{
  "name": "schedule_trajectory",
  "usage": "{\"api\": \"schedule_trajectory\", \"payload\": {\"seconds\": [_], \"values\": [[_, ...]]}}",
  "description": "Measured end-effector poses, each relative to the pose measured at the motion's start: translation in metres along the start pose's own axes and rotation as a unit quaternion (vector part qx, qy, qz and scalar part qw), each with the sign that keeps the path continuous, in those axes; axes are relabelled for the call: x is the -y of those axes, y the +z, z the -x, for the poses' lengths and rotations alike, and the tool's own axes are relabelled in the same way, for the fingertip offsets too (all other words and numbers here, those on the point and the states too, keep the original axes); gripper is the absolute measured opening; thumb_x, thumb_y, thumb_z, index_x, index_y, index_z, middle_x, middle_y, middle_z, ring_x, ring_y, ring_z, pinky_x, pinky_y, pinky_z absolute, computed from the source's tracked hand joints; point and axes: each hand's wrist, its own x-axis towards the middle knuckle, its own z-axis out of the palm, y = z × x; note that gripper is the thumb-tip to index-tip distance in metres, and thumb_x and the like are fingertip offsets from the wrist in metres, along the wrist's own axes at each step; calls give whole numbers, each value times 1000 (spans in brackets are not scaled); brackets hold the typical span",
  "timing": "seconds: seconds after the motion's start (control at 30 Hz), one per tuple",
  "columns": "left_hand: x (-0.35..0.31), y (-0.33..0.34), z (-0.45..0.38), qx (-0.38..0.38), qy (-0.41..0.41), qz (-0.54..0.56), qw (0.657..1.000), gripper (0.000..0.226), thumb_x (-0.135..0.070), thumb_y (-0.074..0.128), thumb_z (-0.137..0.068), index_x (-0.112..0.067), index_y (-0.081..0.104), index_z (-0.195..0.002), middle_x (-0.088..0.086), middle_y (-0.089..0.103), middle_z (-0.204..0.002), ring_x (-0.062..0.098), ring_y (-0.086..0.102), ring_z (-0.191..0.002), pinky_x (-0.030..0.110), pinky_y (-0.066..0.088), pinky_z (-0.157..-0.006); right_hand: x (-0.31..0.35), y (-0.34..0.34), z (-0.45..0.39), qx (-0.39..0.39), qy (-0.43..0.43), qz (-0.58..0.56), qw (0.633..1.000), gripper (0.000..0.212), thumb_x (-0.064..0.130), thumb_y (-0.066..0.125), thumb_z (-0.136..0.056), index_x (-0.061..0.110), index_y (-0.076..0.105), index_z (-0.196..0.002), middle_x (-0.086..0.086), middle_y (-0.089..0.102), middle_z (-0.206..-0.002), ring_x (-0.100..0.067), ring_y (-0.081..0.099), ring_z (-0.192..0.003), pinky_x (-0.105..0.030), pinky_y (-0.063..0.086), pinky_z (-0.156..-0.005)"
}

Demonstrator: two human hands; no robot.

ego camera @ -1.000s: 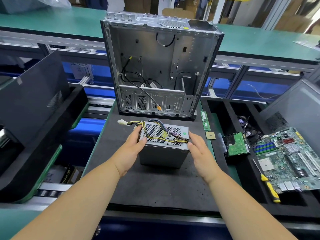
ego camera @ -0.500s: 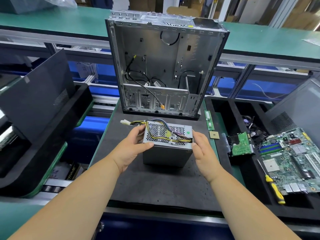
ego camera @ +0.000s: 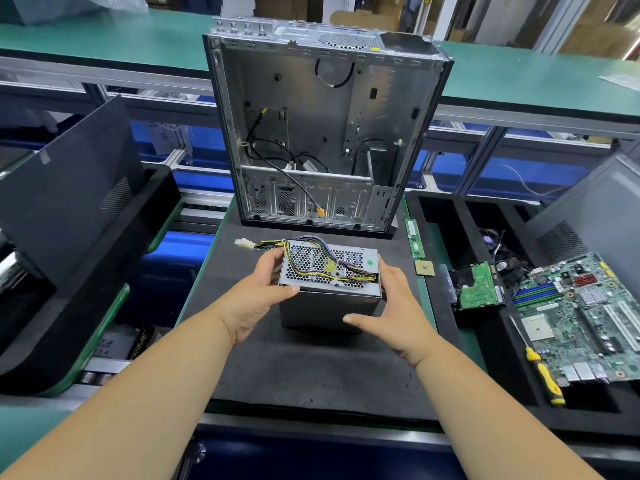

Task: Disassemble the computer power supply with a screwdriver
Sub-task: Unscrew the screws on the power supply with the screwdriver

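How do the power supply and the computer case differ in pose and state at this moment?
The power supply is a small closed box gripped by the left hand and right hand; the computer case is far larger, touched by neither. The case stands open and stripped, only loose wires left inside; the supply keeps its perforated cover, a cable bundle draped over it. Both are bare grey metal, on the same black mat.
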Motion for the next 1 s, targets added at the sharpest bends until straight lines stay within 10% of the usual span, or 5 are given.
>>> {"api": "schedule_trajectory", "payload": {"seconds": [0.5, 0.63, 0.77, 1.0], "values": [[1, 3, -9, 19, -30, 19, 999, 97, -20, 53, -70, -34, 14, -157, -11, 36, -156, 14, 25, -147, 42, 10, -124, -2, 0, -1, -28, 52, -28, 998, 95, 39, 91, -63, 36, 35, -140, 22, 46, -142, -10, 35, -140, -45, 33, -116], [12, -1, -8, 0, -15, 10, 1000, 86, -39, 61, -76, -43, 22, -153, -26, 44, -146, 5, 30, -144, 34, 19, -122, -9, -6, -9, 2, 54, -31, 998, 96, 40, 90, -59, 41, 31, -135, 25, 41, -141, -11, 32, -142, -40, 32, -116], [31, -3, -6, 23, -41, -95, 994, 128, -67, 84, -52, -52, 5, -151, -27, 43, -146, -4, 43, -133, 23, 32, -113, -13, -1, -14, 24, 56, -68, 996, 101, 31, 94, -61, 50, 23, -130, 20, 36, -145, -4, 34, -140, -22, 31, -109], [39, 2, -14, -26, 3, -149, 988, 94, -40, 80, -72, -37, 29, -151, -20, 59, -134, 2, 55, -124, 34, 38, -113, -13, 1, -15, -9, 70, -71, 995, 90, 54, 91, -44, 69, 33, -112, 29, 47, -135, 9, 50, -121, -20, 43, -97]]}}
